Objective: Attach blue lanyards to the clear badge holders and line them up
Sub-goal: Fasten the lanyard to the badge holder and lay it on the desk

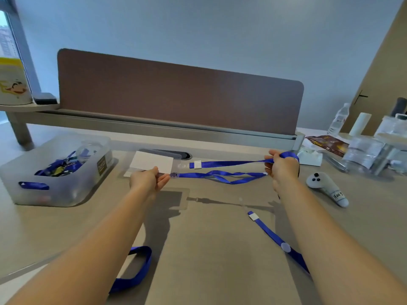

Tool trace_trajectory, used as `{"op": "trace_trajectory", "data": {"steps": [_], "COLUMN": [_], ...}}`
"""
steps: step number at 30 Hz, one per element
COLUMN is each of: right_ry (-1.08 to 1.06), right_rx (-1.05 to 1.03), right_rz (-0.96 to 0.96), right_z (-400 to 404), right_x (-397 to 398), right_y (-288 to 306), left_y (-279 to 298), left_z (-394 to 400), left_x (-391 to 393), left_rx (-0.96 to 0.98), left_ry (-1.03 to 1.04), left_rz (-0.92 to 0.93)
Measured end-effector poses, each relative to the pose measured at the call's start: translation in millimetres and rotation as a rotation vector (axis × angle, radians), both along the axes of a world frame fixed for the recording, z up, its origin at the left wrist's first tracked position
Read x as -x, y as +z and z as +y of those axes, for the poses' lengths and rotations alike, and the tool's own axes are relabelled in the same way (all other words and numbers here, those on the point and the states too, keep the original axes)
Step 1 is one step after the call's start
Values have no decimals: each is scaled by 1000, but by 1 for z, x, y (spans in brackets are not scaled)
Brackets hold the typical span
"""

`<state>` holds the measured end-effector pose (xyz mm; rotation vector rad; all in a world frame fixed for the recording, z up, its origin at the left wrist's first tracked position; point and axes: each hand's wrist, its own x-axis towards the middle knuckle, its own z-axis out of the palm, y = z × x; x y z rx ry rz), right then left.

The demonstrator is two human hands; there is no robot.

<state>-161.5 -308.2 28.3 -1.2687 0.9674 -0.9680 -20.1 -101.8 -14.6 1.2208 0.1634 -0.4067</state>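
Observation:
My left hand [149, 179] grips a clear badge holder [152, 165] with a white card inside, held above the desk. A blue lanyard [222, 176] is clipped to the holder's right end and stretches right to my right hand [280, 167], which is closed on its loop. A second strap with a white clasp [196, 165] runs just behind it, toward the same hand. Another blue lanyard [277, 241] lies on the desk near my right forearm. A blue loop [136, 271] lies under my left forearm.
A translucent bin [28, 172] with more blue lanyards and holders stands at the left. A grey controller [328, 188] lies at the right, with clear containers [370, 157], a water bottle [339, 118] and a snack packet [328, 143] behind it. A brown divider panel [176, 95] closes off the desk's back.

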Motion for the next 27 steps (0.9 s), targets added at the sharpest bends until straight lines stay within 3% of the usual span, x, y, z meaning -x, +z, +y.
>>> {"op": "trace_trajectory", "data": {"steps": [8, 15, 21, 24, 27], "right_ry": [186, 219, 239, 333, 464], "right_rx": [-340, -481, -362, -238, 10], "right_rz": [207, 96, 259, 399, 519], "right_z": [-3, 11, 34, 58, 90], "right_x": [-43, -52, -39, -34, -27], "right_y": [-76, -81, -73, -67, -68], "left_y": [-45, -49, -36, -29, -26], "left_z": [6, 17, 40, 61, 85], "left_x": [-30, -35, -21, -9, 5], "left_rx": [-143, -128, -67, -336, -662], "left_ry": [97, 85, -30, -169, -275], "left_rz": [154, 186, 212, 63, -254]}}
